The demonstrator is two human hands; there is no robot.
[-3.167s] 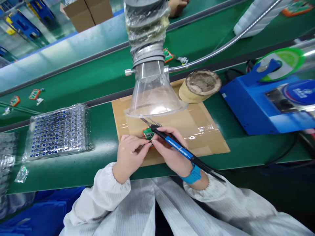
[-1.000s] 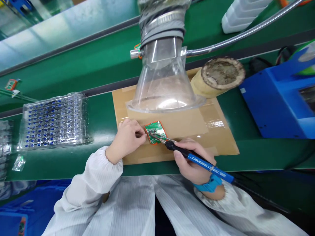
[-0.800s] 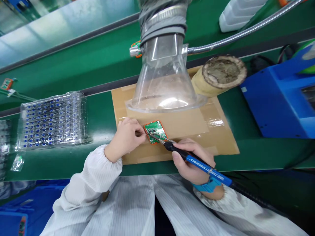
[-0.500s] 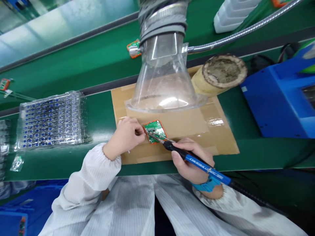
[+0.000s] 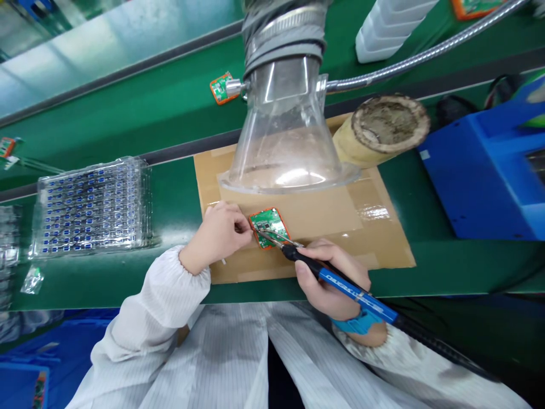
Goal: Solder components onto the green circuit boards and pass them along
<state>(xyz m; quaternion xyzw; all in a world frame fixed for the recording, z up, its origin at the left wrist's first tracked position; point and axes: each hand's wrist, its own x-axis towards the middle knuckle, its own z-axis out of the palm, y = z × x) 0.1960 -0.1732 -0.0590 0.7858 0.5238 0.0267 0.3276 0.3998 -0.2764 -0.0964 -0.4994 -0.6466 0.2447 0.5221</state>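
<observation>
A green circuit board [image 5: 275, 220] with an orange edge lies on a taped cardboard sheet [image 5: 310, 250]. My left hand [image 5: 221, 234] is closed in a pinch at the board's left edge. What its fingertips hold, if anything, is too small and hidden to name. My right hand [image 5: 330, 275] grips a soldering iron [image 5: 360, 295] with a blue and black handle. The iron's thin metal tip reaches the left-middle part of the board, and a second thin metal tube runs beside it. A clear fume hood [image 5: 285, 147] hangs just beyond the board.
Stacked clear trays [image 5: 93, 207] of small blue-marked parts stand at left, near a small plastic bag [image 5: 32, 280]. A round crusted container [image 5: 370, 136] and a blue box [image 5: 477, 176] are at right. Behind runs a green belt [image 5: 170, 96] carrying another board [image 5: 220, 89] and white trays [image 5: 383, 37].
On the belt behind, the board and the white trays have shifted left, and an orange-edged board shows more at top right. Both hands and the iron stay almost still.
</observation>
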